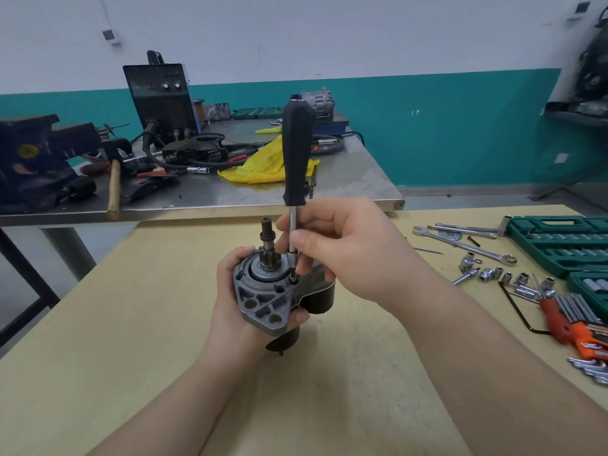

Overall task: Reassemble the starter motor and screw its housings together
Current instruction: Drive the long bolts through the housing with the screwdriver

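The right hand (342, 245) is pinching the metal shaft of the black-handled screwdriver (297, 159), standing upright, its tip sitting in a screw hole at the housing's 3 o'clock edge. The left hand (230, 301) is gripping the starter motor (269, 291), pinion up, on the wooden table (131, 324). Loose sockets (500, 274) are lying at 3 o'clock.

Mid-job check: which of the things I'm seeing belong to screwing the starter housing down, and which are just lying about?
In use:
- starter motor, gripped upright by the left hand
- black-handled driver, its shaft pinched by the right hand, tip at a screw in the housing

Lying about:
- green socket case
- loose sockets
- spanner
- orange hex key set
- hammer on the steel bench
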